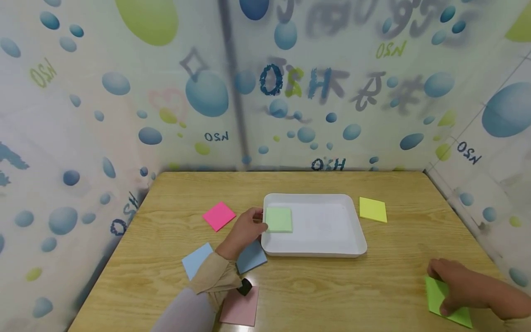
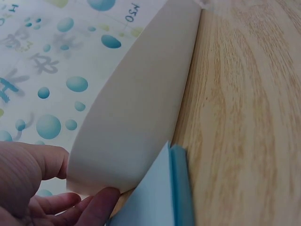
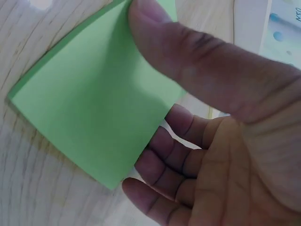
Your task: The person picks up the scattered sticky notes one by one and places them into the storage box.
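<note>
On the table's middle lies a shallow white tray (image 1: 325, 226) with a pale green sticky note pad (image 1: 279, 220) inside at its left end. My left hand (image 1: 245, 229) grips the tray's left wall, the thumb at the rim. In the left wrist view, that hand (image 2: 42, 183) has its fingertips on the tray's corner, beside a blue sticky note pad (image 2: 146, 202). At far right my right hand (image 1: 466, 286) holds a bright green sticky note pad (image 1: 436, 297). In the right wrist view, its thumb lies over the pad (image 3: 89, 108) and curled fingers meet the edge.
A yellow pad (image 1: 373, 210) lies right of the tray on the wooden table (image 1: 332, 295). To the left are a hot pink pad (image 1: 219, 216), a light blue pad (image 1: 197, 259) and, nearer me, a dusty pink pad (image 1: 240, 309). A patterned curtain (image 1: 290, 129) stands behind the table.
</note>
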A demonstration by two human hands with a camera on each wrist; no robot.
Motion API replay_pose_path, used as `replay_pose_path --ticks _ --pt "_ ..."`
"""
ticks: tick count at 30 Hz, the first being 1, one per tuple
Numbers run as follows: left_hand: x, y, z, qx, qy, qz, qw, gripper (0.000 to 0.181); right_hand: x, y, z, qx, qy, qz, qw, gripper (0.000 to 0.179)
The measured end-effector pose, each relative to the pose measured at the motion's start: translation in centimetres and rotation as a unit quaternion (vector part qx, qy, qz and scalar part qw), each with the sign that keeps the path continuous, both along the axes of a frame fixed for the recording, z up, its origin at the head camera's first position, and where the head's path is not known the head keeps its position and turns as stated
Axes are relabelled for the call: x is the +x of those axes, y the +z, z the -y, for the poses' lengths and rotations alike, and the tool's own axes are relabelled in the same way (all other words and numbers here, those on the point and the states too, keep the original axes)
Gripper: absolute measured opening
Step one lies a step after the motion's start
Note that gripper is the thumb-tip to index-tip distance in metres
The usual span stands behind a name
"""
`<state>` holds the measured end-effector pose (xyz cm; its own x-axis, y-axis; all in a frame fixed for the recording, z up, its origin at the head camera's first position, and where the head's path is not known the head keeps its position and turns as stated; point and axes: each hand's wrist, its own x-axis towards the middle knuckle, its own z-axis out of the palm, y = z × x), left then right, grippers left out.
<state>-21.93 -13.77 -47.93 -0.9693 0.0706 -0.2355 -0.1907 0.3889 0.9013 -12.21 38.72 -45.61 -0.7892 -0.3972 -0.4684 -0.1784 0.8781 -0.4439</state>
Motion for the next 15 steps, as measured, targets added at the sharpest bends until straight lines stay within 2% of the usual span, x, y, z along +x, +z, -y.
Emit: replay_pose_path --ticks 7,10,15 --pt "-0.06 0.06 0.02 -0.001 0.000 0.002 1.0000 0.049 0.04 0.14 0.69 0.017 -0.053 0.033 0.9979 0.059" --pt "-0.08 0.01 0.02 -0.001 0.000 0.003 1.0000 0.049 0.04 0.17 0.69 0.020 -0.064 0.040 0.9970 0.056" --pt "-0.07 0.02 0.01 -0.001 0.000 0.003 1.0000 0.048 0.10 0.14 0.26 0.012 -0.061 0.036 0.9975 0.052"
